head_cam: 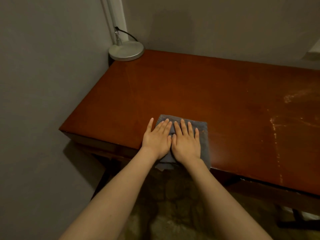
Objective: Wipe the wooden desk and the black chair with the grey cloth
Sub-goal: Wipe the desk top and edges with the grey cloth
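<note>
The wooden desk [199,87] has a reddish-brown top that fills the middle and right of the head view. A folded grey cloth [201,129] lies flat near the desk's front edge, one corner hanging slightly over it. My left hand [157,140] and my right hand [186,144] press side by side on the cloth, fingers straight and spread; the left hand's little finger lies on bare wood. The black chair is not in view.
A round silver lamp base [126,50] with a black cord stands at the desk's far left corner against the grey walls [43,84]. Pale dusty streaks [277,135] mark the desk's right side. A dark frame piece [297,220] sits on the patterned floor [173,205] at lower right.
</note>
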Demonstrator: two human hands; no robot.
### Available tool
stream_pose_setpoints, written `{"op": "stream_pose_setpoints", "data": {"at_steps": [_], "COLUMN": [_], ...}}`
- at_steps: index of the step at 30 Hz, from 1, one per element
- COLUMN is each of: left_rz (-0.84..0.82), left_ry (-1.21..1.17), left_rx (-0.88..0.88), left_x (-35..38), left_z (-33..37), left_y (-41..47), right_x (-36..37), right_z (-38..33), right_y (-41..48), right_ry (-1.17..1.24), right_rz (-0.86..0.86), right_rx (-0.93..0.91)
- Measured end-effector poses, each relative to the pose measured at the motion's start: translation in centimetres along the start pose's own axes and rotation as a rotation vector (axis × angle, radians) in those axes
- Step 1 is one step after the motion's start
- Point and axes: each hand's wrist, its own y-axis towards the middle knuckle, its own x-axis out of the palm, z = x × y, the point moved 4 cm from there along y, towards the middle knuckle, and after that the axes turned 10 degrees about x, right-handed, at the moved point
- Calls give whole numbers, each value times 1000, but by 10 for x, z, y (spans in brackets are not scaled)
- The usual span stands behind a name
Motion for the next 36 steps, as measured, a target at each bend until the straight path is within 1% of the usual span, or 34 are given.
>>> {"op": "stream_pose_setpoints", "data": {"at_steps": [4,7,10,21,25,29,31,33,36], "left_rz": [-21,-10,-3,-11,-33,-54,-29,32,135], "left_ry": [-33,-103,-163,-182,-280,-326,-336,-346,-261], "left_rx": [-88,-162,-213,-388,-433,-441,-453,-470,-450], "left_x": [1,8,14,40,42,39,38,34,27], "left_z": [-25,-43,-55,-133,-148,-155,-158,-161,-162], "left_y": [9,5,-4,-68,-83,-84,-86,-88,-89], "right_x": [2,6,10,38,45,45,43,43,47], "right_z": [-22,-39,-56,-154,-173,-175,-174,-173,-170], "right_y": [26,37,37,18,9,7,5,3,-2], "right_ry": [-32,-51,-57,-14,17,66,57,-4,-108], "right_rz": [-28,-37,-43,-115,-122,-182,-210,-249,-252], "right_rx": [-74,-138,-191,-357,-380,-385,-427,-491,-534]}}
